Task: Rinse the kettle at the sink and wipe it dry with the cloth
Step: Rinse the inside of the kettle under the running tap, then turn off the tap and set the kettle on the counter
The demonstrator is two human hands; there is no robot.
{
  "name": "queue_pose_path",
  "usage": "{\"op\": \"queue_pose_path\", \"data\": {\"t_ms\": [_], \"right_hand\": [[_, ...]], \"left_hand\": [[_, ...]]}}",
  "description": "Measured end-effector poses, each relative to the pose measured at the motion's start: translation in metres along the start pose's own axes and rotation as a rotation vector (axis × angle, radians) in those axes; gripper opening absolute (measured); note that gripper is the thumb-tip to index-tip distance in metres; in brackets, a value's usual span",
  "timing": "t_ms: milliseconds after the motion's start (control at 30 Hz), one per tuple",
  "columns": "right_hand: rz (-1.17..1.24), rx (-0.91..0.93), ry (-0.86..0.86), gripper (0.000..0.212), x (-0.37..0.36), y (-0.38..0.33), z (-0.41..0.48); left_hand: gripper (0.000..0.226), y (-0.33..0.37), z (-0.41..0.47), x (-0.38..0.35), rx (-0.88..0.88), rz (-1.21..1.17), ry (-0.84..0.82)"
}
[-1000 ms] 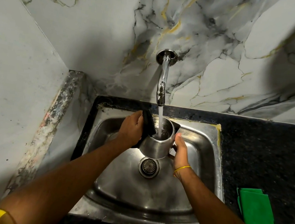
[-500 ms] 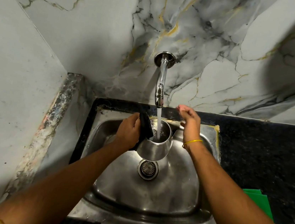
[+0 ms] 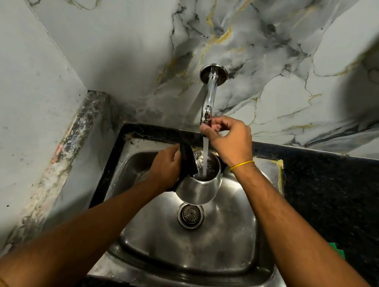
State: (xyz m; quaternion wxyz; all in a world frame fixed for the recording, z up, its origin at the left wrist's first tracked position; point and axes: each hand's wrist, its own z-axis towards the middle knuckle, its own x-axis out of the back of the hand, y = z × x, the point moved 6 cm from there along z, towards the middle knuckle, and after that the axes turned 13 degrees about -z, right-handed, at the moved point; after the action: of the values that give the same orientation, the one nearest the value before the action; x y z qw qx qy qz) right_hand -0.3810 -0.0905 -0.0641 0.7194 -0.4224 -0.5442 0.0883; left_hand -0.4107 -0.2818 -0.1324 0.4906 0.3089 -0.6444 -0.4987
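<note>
A steel kettle (image 3: 198, 189) with a black handle and its lid swung open hangs over the steel sink (image 3: 230, 248), just above the drain. My left hand (image 3: 165, 167) grips the kettle's handle. Water runs from the chrome tap (image 3: 209, 98) straight into the kettle's open mouth. My right hand (image 3: 228, 138) is up at the tap's end, its fingers pinched on the small lever there. Only a corner of the green cloth (image 3: 337, 251) shows on the dark counter to the right, behind my right forearm.
A marble-patterned wall rises behind the sink and a plain wall closes the left side. Black speckled counter (image 3: 332, 196) stretches to the right of the basin. The drain strainer (image 3: 191, 215) sits mid-basin under the kettle.
My right hand left the kettle's side, rose past the rim and now pinches the tap lever. The kettle stays under the stream in my left hand. The view shifted, hiding most of the cloth.
</note>
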Motion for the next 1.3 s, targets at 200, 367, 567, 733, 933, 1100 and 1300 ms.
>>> {"op": "queue_pose_path", "data": {"t_ms": [200,367,567,733,933,1100,1300], "right_hand": [[-0.123,0.045,0.001,0.05,-0.001,-0.01,-0.003],[-0.118,0.103,-0.045,0.038,-0.002,-0.014,-0.002],[-0.078,0.156,-0.201,0.011,-0.012,-0.008,0.006],[0.31,0.133,-0.456,0.022,-0.03,-0.004,0.005],[0.477,0.139,-0.559,0.037,-0.035,-0.004,0.006],[0.434,0.162,-0.619,0.038,-0.035,0.004,0.013],[0.425,-0.134,-0.143,0.032,-0.016,0.073,0.008]], "left_hand": [[0.047,0.004,-0.003,-0.001,0.016,-0.013,-0.016],[0.051,0.003,-0.004,-0.001,0.023,-0.017,-0.022],[0.047,0.001,-0.002,-0.001,0.028,0.011,-0.018],[0.05,0.0,-0.001,0.0,0.045,0.014,-0.007],[0.055,0.002,-0.001,-0.002,0.043,0.005,-0.012],[0.05,0.002,-0.001,-0.003,0.055,-0.026,-0.005],[0.05,0.004,-0.002,-0.003,0.046,-0.046,-0.005]]}}
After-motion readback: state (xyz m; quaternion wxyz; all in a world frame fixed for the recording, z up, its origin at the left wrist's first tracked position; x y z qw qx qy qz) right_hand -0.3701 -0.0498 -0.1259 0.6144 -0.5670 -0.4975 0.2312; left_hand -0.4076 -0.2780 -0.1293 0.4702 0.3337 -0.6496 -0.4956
